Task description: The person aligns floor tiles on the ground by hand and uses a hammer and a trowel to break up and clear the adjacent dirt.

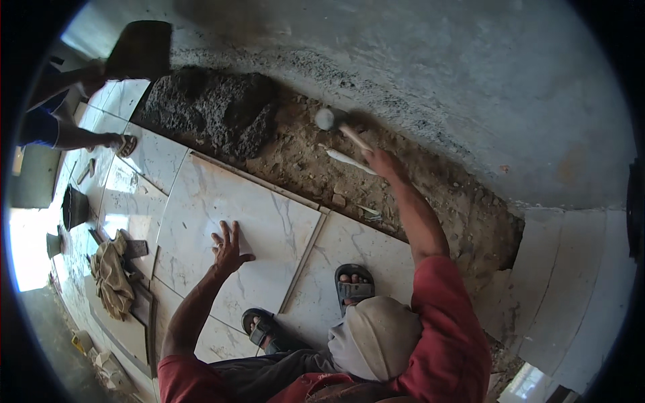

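My right hand [384, 163] is closed round the wooden handle of a mallet [325, 119], whose pale, round head hangs over the bare dirt strip [295, 144] beside the wall. My left hand [230, 250] lies with fingers spread on a large white, grey-veined floor tile [201, 201], whose far edge borders the dirt. A dark heap of wet mortar [208, 111] sits beyond that tile. Near the mallet, a thin white strip [351, 161] rests on the dirt.
At the far left, a co-worker's hand [91, 79] holds a dark bucket-like container [140, 50]. A dark bucket [74, 207], a crumpled cloth [113, 275] and stacked tiles [127, 329] stand at left. The grey wall [457, 67] bounds the dirt; my sandalled feet [354, 289] are on the tiles.
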Tool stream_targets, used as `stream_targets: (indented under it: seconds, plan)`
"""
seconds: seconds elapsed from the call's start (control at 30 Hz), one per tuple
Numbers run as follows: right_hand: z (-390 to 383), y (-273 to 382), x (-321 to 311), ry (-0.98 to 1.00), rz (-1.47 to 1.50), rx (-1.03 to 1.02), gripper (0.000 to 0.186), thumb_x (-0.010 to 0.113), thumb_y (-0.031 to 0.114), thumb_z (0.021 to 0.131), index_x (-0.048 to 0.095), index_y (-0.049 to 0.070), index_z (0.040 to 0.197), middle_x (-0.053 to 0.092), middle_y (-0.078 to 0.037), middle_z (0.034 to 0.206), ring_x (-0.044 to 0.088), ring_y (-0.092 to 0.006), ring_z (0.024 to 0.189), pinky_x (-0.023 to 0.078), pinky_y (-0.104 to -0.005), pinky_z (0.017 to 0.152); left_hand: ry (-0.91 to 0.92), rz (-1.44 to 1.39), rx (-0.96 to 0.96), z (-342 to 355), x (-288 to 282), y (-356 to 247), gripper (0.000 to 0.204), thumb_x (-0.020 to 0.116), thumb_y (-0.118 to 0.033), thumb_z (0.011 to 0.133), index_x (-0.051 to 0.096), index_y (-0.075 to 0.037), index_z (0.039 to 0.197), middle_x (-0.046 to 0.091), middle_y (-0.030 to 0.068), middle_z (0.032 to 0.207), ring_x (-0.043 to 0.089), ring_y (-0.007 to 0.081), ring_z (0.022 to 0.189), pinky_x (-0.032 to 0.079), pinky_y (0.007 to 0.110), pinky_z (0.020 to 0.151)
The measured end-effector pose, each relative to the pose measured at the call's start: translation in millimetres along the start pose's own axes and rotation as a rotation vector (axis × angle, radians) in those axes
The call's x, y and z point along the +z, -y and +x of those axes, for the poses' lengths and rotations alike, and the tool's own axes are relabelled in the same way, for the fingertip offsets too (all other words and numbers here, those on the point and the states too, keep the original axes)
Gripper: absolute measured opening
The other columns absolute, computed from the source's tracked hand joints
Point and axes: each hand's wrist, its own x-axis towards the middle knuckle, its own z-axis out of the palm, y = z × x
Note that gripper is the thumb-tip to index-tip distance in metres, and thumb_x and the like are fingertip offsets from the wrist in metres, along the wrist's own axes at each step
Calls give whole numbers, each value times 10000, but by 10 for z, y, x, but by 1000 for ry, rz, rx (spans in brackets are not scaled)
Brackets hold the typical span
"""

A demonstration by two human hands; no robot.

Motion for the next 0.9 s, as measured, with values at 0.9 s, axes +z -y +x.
stream_targets:
  seconds: [0.9]
  plan:
    - [-549,-145,-265,180,-22,196,654,375,611,890,582,-5,959,570,-158,679,585,-286,623,445,-447,578,16,26,-57,-47,12,127,1190,830,-354,605,20,-164,1456,-98,272,1470,65,662,1231,313,740,860]
